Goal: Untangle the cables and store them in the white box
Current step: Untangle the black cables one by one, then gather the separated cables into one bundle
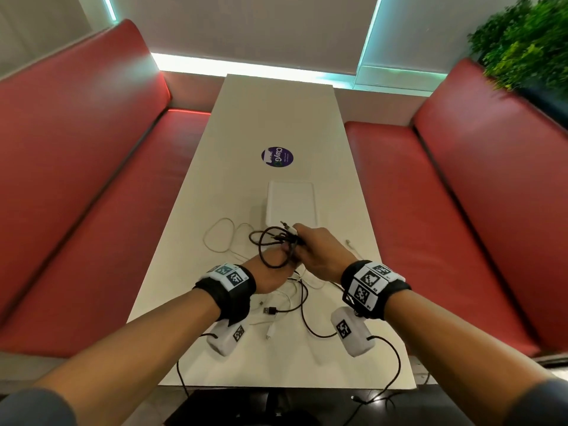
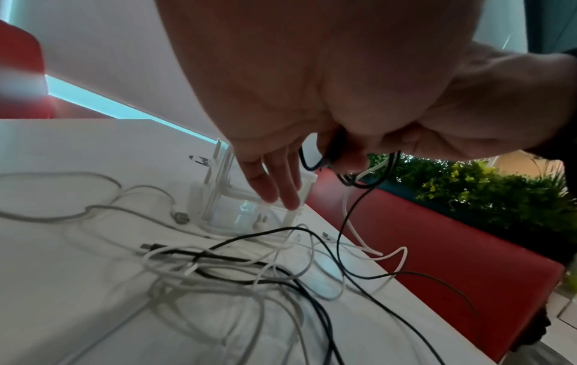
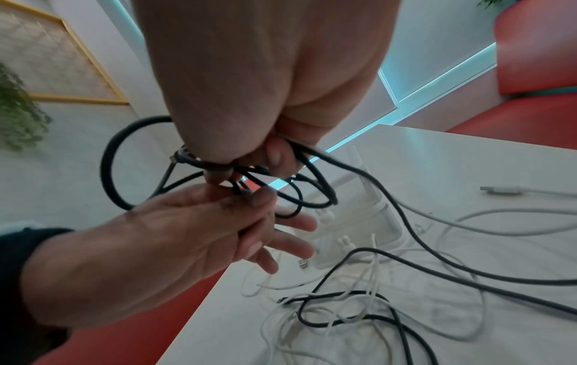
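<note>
2 hands (image 1: pixel 295 256) gripping coiled black cable (image 1: pixel 270 250), left pinching, right clutching loops, before white box (image 1: pixel 290 204)

Materials and finish, table scene.
Table (image 1: pixel 278 118): smooth matt off-white top with a glossy printed sticker (image 1: pixel 277 157). Bench seats (image 1: pixel 461 179): red padded upholstery, leather-like, slight sheen. White box (image 1: pixel 290 204): smooth translucent-looking plastic. Black cable (image 3: pixel 312 197): matt sheath, looks braided, metal plug tip. White cables (image 2: pixel 218 276): smooth rubbery plastic. Wrist bands (image 1: pixel 227 290): black cloth with matt printed markers.
</note>
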Action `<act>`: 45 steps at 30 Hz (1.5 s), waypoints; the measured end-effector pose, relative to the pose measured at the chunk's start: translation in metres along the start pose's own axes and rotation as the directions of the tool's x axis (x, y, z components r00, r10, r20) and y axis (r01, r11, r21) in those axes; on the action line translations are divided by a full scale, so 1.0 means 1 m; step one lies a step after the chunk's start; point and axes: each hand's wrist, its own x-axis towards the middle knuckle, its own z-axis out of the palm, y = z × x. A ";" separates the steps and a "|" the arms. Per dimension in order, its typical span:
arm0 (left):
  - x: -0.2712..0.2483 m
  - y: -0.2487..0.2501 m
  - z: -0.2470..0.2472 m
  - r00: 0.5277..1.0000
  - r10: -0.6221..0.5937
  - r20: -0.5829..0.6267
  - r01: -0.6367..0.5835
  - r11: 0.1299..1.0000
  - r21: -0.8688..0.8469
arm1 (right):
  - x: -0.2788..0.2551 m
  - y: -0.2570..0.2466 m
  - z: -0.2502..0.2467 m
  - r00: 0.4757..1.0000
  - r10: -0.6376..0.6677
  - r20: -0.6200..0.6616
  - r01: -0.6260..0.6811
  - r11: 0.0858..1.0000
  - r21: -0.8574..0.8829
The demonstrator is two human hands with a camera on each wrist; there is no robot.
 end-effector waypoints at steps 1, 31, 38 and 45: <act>0.000 0.006 0.000 0.999 -0.021 0.043 0.020 1.000 0.022 | -0.001 0.000 0.000 1.000 0.002 0.000 -0.002 1.000 0.003; -0.009 -0.072 -0.016 0.946 -0.312 0.084 0.277 0.916 0.290 | -0.009 0.087 -0.084 0.695 0.714 0.089 -0.461 0.536 -0.707; -0.009 -0.075 -0.013 0.951 -0.301 0.070 0.269 0.918 0.291 | -0.004 0.091 -0.078 0.783 0.557 -0.276 -0.621 0.685 -0.380; -0.005 -0.073 -0.013 0.958 -0.286 0.019 0.269 0.921 0.282 | 0.004 0.080 -0.068 0.795 0.574 -0.194 -0.604 0.779 -0.171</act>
